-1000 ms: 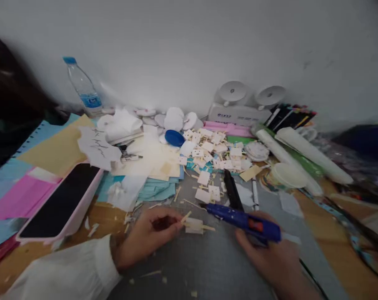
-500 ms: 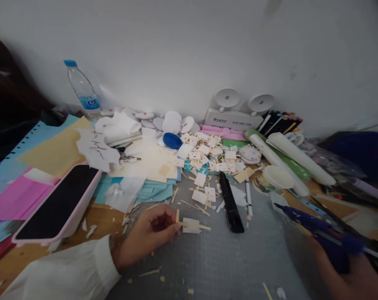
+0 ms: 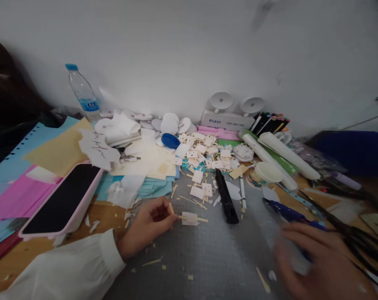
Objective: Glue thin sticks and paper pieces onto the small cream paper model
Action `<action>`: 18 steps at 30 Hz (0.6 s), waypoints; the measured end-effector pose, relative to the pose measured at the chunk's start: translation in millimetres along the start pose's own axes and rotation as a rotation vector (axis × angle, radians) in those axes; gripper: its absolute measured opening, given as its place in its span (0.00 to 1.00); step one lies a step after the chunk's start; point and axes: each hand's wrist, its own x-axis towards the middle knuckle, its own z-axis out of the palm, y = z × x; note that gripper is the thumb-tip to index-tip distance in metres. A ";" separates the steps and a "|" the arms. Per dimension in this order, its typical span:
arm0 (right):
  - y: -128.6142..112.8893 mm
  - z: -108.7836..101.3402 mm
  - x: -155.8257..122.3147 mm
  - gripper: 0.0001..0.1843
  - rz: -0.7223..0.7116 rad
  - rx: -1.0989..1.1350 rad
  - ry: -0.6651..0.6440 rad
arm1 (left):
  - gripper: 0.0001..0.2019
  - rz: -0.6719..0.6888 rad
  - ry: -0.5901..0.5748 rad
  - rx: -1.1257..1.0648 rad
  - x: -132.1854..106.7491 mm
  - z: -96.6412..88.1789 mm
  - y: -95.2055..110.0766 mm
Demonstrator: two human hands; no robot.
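Note:
My left hand (image 3: 148, 227) rests on the grey cutting mat (image 3: 207, 262), its fingers pinched on a thin wooden stick glued to a small white card piece (image 3: 189, 218). My right hand (image 3: 314, 260) is blurred by motion at the lower right, fingers stretched out with nothing in them. The blue glue gun (image 3: 287, 213) lies on the mat just beyond that hand, nozzle pointing left. A black utility knife (image 3: 226, 201) and a white pen (image 3: 242, 193) lie between the card piece and the glue gun.
A heap of small white card pieces (image 3: 204, 152) lies behind the mat. A phone in a pink case (image 3: 62, 202) sits at the left on coloured paper. At the back are a water bottle (image 3: 82, 91), a blue lid (image 3: 170, 141), a paper cup (image 3: 268, 171) and white tubes (image 3: 289, 156). Black scissors (image 3: 348, 233) lie at the right.
My right hand carried the glue gun away from the card piece to the right, let it go on the mat, and now moves back empty. The left hand kept its pinch.

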 end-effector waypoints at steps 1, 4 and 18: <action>-19.2 10.9 11.6 0.08 -0.122 0.034 -0.035 | 0.12 0.006 0.009 0.006 0.0 -0.3 0.2; -60.9 48.3 40.9 0.15 -0.257 0.186 -0.345 | 0.11 0.020 0.034 0.015 -0.6 -0.8 1.3; -69.0 93.3 53.2 0.11 -0.102 0.504 -0.621 | 0.08 0.206 0.039 0.302 -6.3 -2.1 -1.3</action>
